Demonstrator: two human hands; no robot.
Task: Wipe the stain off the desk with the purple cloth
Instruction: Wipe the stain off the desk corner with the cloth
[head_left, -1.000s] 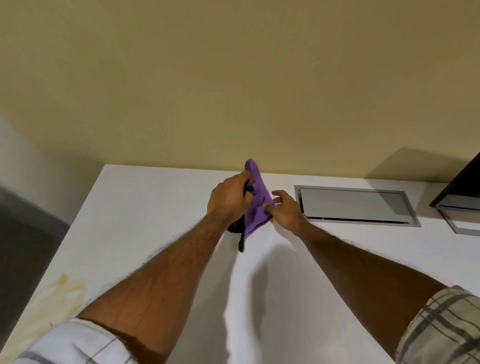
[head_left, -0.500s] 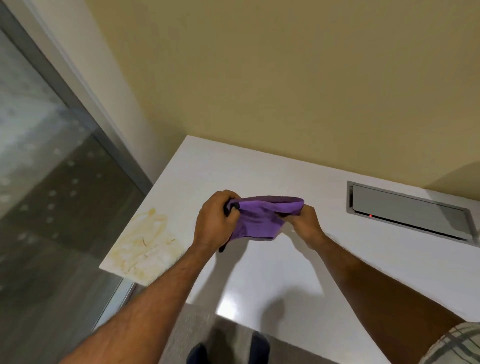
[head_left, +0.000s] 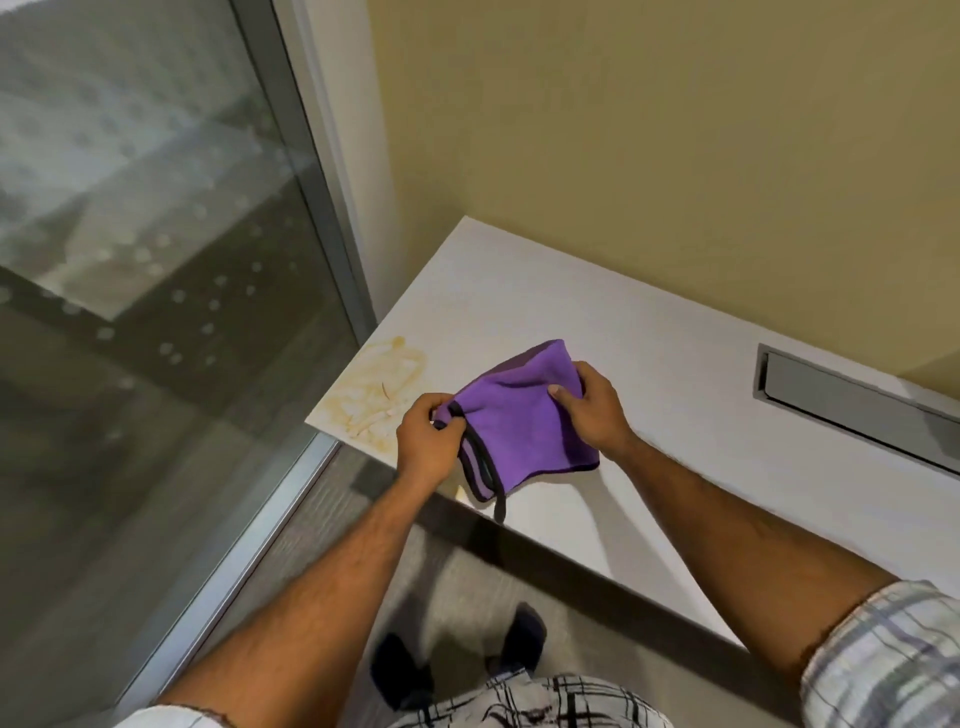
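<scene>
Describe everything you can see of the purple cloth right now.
The purple cloth looks like soft microfibre with a dark stitched border and a small dark loop hanging from its lower corner. It is folded over and held slack above the white desk, near its front edge. The left hand pinches its left corner; the right hand grips its upper right edge. It sits just right of the yellowish stain, not touching it.

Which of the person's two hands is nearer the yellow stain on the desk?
The left hand, gripping the purple cloth's dark-trimmed corner, sits right beside the stain at the desk's corner. The right hand holds the cloth's far side.
</scene>
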